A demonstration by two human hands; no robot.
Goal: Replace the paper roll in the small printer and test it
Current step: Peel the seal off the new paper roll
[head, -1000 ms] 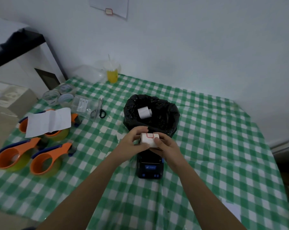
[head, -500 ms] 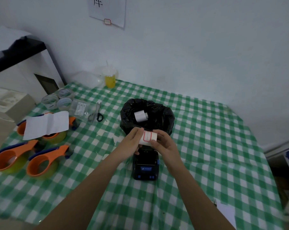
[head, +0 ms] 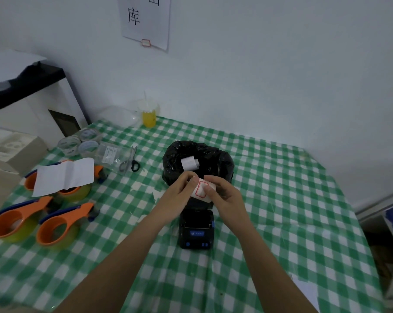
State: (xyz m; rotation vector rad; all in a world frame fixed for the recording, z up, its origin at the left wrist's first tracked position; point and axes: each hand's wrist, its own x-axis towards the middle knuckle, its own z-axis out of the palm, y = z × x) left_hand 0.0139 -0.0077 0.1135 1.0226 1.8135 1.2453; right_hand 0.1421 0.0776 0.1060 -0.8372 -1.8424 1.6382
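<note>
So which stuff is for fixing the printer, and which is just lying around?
For the job: label roll in both hands, left, right; printer; bin bag with old roll.

Lying about: tape dispensers, scissors, yellow drink.

Dim, even, bluish light fills the room, with no visible source and no glare. Shadows on the bench (head: 281, 199) are faint. The whole view is soft. Wide-angle distortion bends the edges; far left of the grip, detail smears.
</note>
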